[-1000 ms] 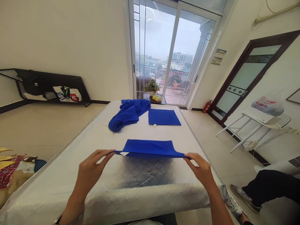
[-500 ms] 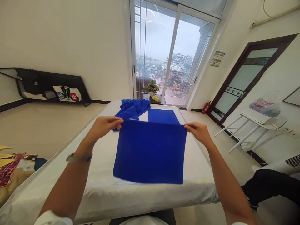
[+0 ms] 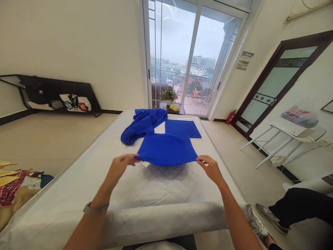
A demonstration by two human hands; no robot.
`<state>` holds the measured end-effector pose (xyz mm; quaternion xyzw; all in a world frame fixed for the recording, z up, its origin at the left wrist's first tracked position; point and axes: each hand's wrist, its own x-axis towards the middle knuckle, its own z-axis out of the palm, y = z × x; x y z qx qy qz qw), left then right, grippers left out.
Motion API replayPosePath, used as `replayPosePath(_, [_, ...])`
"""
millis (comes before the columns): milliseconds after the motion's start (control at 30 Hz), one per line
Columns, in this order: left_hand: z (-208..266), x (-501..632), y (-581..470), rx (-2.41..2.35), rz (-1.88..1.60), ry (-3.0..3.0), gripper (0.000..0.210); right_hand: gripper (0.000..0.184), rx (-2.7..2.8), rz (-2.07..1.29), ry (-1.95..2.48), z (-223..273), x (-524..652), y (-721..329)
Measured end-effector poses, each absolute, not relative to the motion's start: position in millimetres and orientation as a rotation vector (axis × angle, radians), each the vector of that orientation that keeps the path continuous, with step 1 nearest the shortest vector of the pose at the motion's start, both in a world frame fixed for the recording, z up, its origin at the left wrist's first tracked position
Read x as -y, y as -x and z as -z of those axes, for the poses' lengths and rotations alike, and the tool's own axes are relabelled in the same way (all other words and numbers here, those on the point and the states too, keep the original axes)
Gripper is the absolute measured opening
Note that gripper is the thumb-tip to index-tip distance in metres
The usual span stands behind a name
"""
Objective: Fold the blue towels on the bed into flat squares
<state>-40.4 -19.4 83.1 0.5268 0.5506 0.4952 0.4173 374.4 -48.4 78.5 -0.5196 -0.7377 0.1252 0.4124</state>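
Note:
Between my hands a blue cloth point(image 3: 166, 149) is stretched by its two near corners, its near edge sagging a little above the white-covered table point(image 3: 125, 194). My left hand point(image 3: 123, 162) pinches the near left corner, fingers closed. At the near right corner my right hand point(image 3: 209, 165) grips the cloth between thumb and fingers. Just beyond lies a flat blue cloth point(image 3: 183, 128), rectangular and smooth. To its left a crumpled heap of blue cloth point(image 3: 143, 125) rests on the table. Whether the far edge of the held cloth touches the table I cannot tell.
A seated person's dark trouser leg point(image 3: 299, 208) and shoe are at the right. White stools point(image 3: 293, 133) carry a plastic bag point(image 3: 300, 113). Past the table's far end stand a potted plant point(image 3: 169, 94) and a yellow pack point(image 3: 174, 107). Checked fabric point(image 3: 13, 187) lies at the left.
The held cloth has gone from hanging upright to nearly level, its loose edge swung away from me. Both hands have moved lower and slightly closer together. The heap shows more fully.

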Motion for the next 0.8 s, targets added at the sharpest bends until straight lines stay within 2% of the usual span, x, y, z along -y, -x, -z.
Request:
replayPosePath(100, [-25,28,41,-1.502,-0.99,-1.274,0.053,0.023,1.95,-0.432,1.431,-25,59,-376])
replayPosePath(200, [3,37,45,-1.571,-0.89,-1.314,0.053,0.022,2.013,-0.467,1.508,-1,70,-378])
replayPosePath(500, [-2,62,38,-1.918,-0.635,-1.661,0.039,0.022,2.15,-0.25,1.56,3,86,-371])
replayPosePath(800, [14,87,31,-2.085,-0.472,-1.972,0.038,0.026,2.228,-0.234,1.613,-3,99,-369])
